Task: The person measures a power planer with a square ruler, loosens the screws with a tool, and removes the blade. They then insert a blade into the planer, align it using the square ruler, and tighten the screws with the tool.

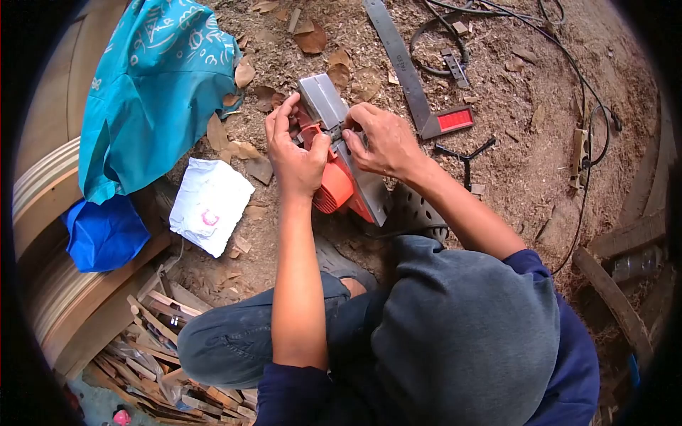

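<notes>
An orange-red electric hand planer (334, 186) lies with its grey metal sole facing up, in front of my feet. My left hand (297, 157) grips its side, fingers at the far edge and thumb near the cutter opening in the middle. With fingers bent and pinched together, my right hand (382, 140) works at that same opening. Whatever is between its fingertips is hidden. Right of the planer lies a large try square (406, 74) with a red-faced stock, and below that a black three-armed wrench (467, 156).
A teal cloth (160, 99), a creased white paper (211, 202) and a blue cloth item (106, 233) are on the left. Wood scraps (153, 358) pile at lower left. A black cable (586, 78) runs past a power strip (579, 157) on the right. Sawdust and dry leaves cover the ground.
</notes>
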### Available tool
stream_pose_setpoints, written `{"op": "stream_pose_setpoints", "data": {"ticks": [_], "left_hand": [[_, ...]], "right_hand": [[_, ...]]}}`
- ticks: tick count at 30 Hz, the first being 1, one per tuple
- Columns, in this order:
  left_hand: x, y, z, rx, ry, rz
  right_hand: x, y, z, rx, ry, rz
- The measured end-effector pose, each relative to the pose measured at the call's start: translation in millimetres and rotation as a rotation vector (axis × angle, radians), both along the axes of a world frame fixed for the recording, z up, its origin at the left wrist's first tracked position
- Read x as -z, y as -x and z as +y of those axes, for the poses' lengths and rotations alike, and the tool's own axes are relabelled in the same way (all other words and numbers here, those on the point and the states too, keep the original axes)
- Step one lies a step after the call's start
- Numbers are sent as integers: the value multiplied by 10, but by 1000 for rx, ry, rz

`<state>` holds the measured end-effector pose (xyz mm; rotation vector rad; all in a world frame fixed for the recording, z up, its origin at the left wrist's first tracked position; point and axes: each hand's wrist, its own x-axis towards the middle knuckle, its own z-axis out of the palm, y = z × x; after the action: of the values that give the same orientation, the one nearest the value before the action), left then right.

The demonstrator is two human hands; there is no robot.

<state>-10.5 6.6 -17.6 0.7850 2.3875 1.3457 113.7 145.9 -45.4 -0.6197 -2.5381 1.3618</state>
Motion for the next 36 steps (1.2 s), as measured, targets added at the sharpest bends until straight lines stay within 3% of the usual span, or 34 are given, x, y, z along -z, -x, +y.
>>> {"op": "stream_pose_setpoints", "data": {"ticks": [36], "left_hand": [[3,-14,-1,-17,4,-28]], "right_hand": [[-12,51,-45,49,21,-104]]}}
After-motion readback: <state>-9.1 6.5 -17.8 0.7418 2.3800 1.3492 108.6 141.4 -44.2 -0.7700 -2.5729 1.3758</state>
